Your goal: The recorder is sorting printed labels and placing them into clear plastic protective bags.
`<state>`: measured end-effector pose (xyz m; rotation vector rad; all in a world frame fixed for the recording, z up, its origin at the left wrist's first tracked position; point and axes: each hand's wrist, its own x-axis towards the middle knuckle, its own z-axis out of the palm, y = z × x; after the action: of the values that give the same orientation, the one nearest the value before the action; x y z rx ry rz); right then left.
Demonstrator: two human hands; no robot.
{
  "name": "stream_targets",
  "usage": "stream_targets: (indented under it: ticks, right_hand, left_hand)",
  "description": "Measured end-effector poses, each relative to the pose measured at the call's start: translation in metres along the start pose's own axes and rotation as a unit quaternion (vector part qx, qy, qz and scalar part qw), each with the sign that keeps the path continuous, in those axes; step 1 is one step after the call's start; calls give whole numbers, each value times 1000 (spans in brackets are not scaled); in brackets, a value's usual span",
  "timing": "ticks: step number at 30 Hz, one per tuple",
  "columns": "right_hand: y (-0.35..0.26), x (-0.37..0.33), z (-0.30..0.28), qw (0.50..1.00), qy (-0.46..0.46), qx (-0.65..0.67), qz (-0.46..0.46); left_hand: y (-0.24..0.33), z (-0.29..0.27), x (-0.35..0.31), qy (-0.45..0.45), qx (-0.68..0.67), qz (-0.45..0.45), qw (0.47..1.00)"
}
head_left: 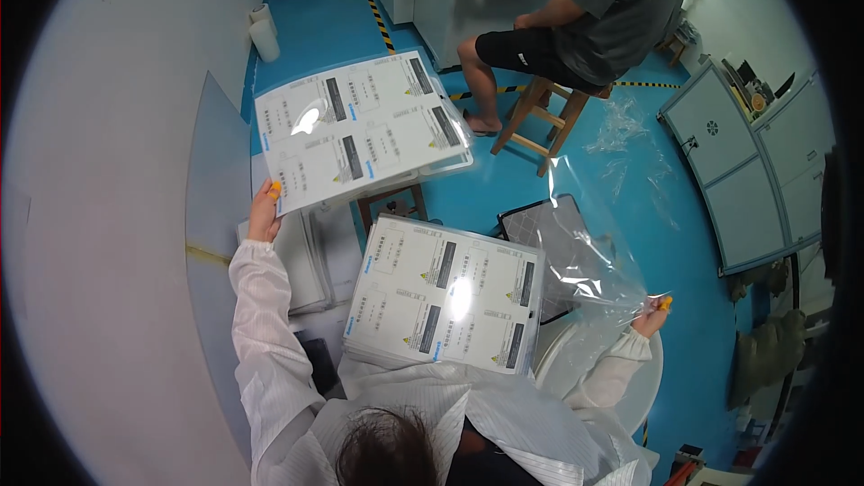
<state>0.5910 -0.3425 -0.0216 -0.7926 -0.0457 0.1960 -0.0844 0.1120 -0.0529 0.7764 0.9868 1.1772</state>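
Note:
My left hand (264, 214), with an orange fingertip cover, pinches the near left corner of a white printed sheet (301, 139). The sheet is raised and tilted, its glossy face up, above another stack whose edge shows at its right. Out to the right, my right hand (652, 317), also with an orange fingertip cover, is closed on a bunched clear plastic film (589, 256). The film stretches from that hand up and away to the left. Between my arms, a stack of printed sheets (409, 292) lies close to my body, nearer my waist.
A dark grey tray-like panel (540, 227) and a round white tub (650, 373) are at the right. Crumpled clear film (625, 139) lies on the blue floor. Ahead, a person (621, 9) sits on a wooden stool (551, 126). Light grey cabinets (729, 171) stand far right; white rolls (264, 38) far left.

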Motion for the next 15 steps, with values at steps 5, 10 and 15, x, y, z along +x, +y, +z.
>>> stream_targets:
  ticks: [5,10,15]
  right_hand:
    - [-3,-43,28,999,-35,-10,-8]
    - [-20,-107,127,977,-86,-175,-87]
    - [7,-146,177,939,-188,-277,-78]
  left_hand:
    - [4,42,39,37,94,9,995]
    - [7,40,42,189,458,105,862]
    - [19,35,-8,77,552,144,818]
